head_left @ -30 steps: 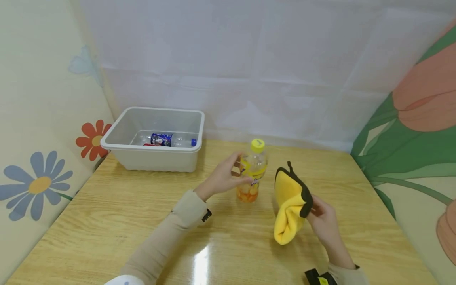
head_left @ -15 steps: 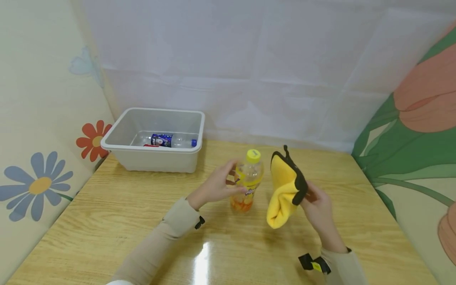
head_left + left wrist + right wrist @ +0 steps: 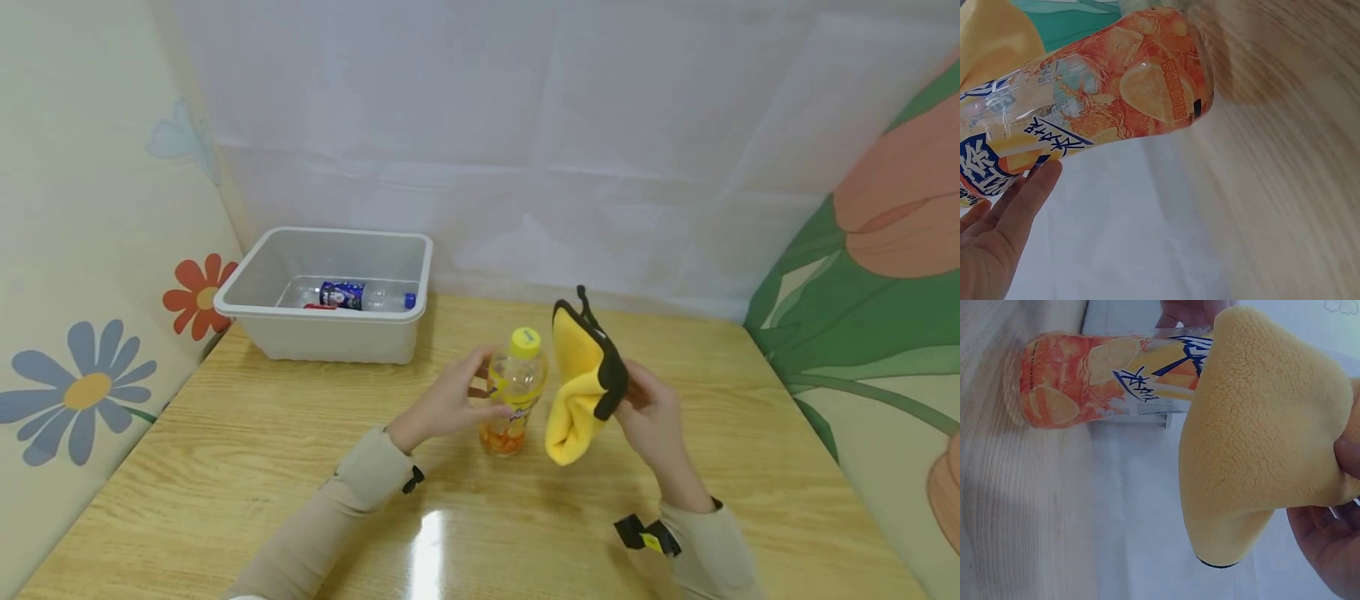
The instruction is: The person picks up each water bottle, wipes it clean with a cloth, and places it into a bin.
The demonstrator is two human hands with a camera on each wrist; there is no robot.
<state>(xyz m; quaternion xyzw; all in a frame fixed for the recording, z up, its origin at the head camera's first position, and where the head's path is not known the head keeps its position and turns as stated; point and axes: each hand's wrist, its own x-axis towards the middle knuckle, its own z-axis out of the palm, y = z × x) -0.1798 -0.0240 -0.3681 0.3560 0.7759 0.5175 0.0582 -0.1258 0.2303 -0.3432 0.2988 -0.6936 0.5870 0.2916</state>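
My left hand (image 3: 450,400) grips a clear plastic drink bottle (image 3: 517,385) by its upper body, fingers behind and thumb in front. The bottle has a yellow cap and an orange-and-yellow label with lemon slices. It stands nearly upright, its base close over the tabletop. Just to its right, my right hand (image 3: 652,412) pinches a folded yellow cloth (image 3: 576,375) with a black edge and a small black loop. In the right wrist view the cloth (image 3: 1260,419) overlaps the upper part of the bottle (image 3: 1104,378).
A light grey plastic bin (image 3: 337,337) stands at the back left of the wooden table (image 3: 225,483). Inside it lies a clear bottle (image 3: 382,297) with a blue label and cap, beside something red (image 3: 320,307). A white sheet (image 3: 480,150) hangs behind the table.
The left hand has brought the bottle nearer to me and slightly left. The right hand has moved the cloth up and left, closer to the bottle.
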